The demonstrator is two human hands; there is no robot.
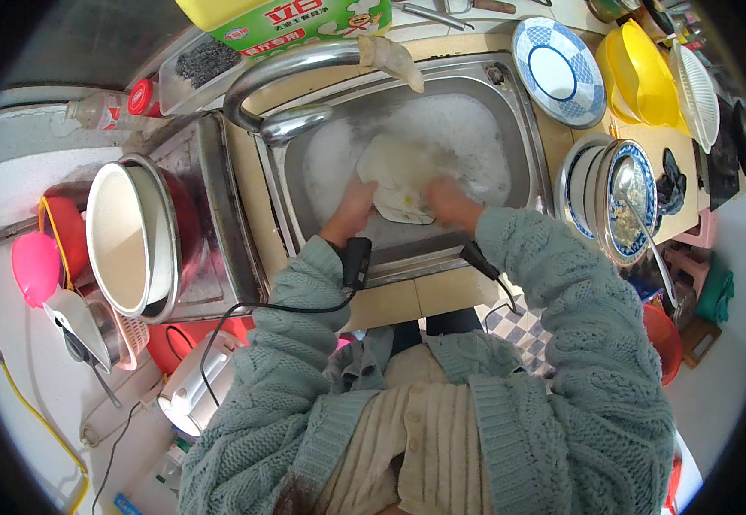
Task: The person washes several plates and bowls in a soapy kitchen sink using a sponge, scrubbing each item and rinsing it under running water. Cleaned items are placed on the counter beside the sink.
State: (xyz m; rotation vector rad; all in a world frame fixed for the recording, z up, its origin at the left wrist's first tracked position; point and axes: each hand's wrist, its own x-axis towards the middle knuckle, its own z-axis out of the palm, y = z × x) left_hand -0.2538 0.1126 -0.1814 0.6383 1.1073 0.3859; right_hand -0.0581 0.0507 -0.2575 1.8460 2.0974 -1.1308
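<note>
A pale plate (393,177) with a dark rim line and small yellow marks is tilted above sudsy water in the stainless steel sink (526,161). My left hand (355,205) grips its left edge. On the plate's lower right side lies my right hand (450,201), blurred; whether it holds a cloth or sponge cannot be told. White foam (469,129) covers much of the water. The curved metal faucet (296,59), with a cloth-like sleeve (391,59) on its spout, arches over the sink's back left. Black devices with cables sit at both wrists.
Right of the sink are a blue-and-white plate (558,72), yellow plastic bowls (643,74), a white strainer (695,96) and stacked bowls with food and a spoon (642,219). Large basins (119,238) stand at left. A yellow-green detergent jug (296,26) is behind the faucet.
</note>
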